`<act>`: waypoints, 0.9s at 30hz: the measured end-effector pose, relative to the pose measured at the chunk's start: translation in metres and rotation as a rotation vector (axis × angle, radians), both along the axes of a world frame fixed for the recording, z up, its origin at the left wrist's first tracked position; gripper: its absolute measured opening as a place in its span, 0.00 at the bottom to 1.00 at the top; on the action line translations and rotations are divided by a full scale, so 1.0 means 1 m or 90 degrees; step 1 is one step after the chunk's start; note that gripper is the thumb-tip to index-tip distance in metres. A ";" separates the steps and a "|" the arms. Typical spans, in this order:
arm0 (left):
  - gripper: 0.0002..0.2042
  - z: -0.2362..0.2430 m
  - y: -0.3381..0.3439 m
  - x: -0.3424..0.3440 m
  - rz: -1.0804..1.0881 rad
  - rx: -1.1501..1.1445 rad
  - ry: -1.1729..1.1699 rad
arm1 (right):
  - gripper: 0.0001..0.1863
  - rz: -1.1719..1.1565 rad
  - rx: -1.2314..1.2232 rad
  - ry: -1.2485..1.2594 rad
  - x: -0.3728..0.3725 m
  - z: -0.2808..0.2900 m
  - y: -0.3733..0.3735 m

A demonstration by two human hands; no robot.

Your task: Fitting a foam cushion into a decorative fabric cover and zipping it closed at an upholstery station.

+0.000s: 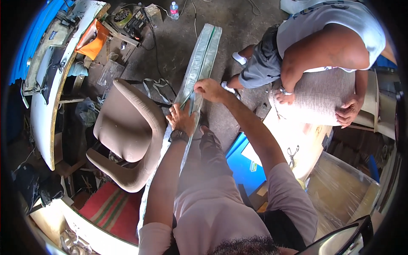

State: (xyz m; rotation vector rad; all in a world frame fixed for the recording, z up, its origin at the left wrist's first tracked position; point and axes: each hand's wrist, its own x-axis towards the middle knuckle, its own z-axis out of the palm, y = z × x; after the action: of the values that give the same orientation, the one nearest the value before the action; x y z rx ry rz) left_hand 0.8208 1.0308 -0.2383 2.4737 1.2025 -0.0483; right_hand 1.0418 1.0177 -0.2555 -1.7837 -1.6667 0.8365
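Note:
A long, narrow, pale silvery-green padded piece (pixel 207 49), like a mattress or cushion on its edge, runs away from me. A darker green line follows its narrow upper side. My left hand (pixel 182 120) grips the fabric by that line, its thumb and fingers around a fold; a dark watch is on the wrist. Farther along, my right hand (pixel 208 90) is closed in a pinch just over the same side. What lies between its fingertips is too small to make out.
At left stands a brown upholstered chair (pixel 127 121); beyond it leans a white curved panel (pixel 46 123) with an orange pouch (pixel 92 40). At right, a co-worker (pixel 325 46) presses a beige woven cushion (pixel 316 95) on a worktable (pixel 304 146) with scissors (pixel 292 156). A bottle (pixel 174 10) stands far off.

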 end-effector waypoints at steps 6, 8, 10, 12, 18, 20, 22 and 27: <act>0.16 -0.027 0.010 0.002 -0.002 0.025 0.066 | 0.03 0.010 0.021 0.013 -0.062 -0.010 -0.011; 0.16 -0.017 0.010 0.002 -0.001 0.063 0.022 | 0.05 -0.015 0.034 -0.002 -0.063 -0.011 -0.009; 0.20 0.005 -0.001 -0.012 -0.013 0.087 -0.086 | 0.05 -0.007 0.020 0.014 -0.057 -0.008 -0.008; 0.25 0.016 -0.016 -0.023 -0.019 0.087 -0.092 | 0.07 0.015 0.033 -0.014 -0.051 -0.007 -0.014; 0.17 0.030 -0.040 -0.081 0.024 0.064 -0.193 | 0.07 -0.342 0.044 0.081 -0.112 0.008 -0.082; 0.23 0.030 -0.040 -0.100 -0.005 0.099 -0.238 | 0.07 -0.412 -0.042 0.132 -0.163 0.012 -0.114; 0.24 0.033 -0.050 -0.115 -0.015 0.093 -0.236 | 0.08 -0.395 -0.006 0.148 -0.207 0.020 -0.138; 0.20 0.037 -0.079 -0.152 0.131 -0.017 -0.327 | 0.21 -0.246 0.072 0.035 -0.211 0.065 -0.131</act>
State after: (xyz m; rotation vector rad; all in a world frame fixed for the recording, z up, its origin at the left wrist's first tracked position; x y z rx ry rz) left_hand 0.6692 0.9517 -0.2014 2.1318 1.1972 0.5842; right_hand 0.8310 0.8869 -0.1907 -1.8985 -1.2496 0.5993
